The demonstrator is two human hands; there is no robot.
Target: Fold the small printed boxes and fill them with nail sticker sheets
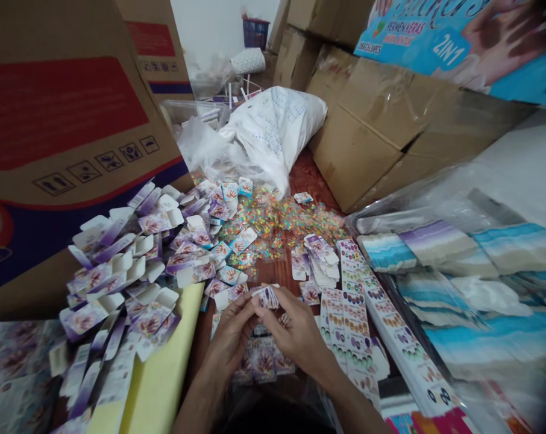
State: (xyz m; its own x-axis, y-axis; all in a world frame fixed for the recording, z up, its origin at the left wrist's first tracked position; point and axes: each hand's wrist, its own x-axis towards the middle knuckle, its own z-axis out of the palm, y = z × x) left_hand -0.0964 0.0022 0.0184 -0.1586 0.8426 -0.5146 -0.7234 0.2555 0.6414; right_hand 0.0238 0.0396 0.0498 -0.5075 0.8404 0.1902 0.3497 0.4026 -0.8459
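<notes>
Both hands meet over the wooden table near its front. My left hand and my right hand pinch together on one small purple-and-white printed carton, fingers closed on it from either side. Under the hands lie more flat purple cartons. A heap of folded small cartons fills the left side. Small colourful candies are scattered beyond the hands. Sticker sheets with rows of coloured ovals lie in overlapping strips just to the right.
A large cardboard box with red and blue print stands at left, more brown boxes at the back right. A white plastic sack lies at the back. Bagged stacks of blue and purple flat packs fill the right. A yellow sheet lies at front left.
</notes>
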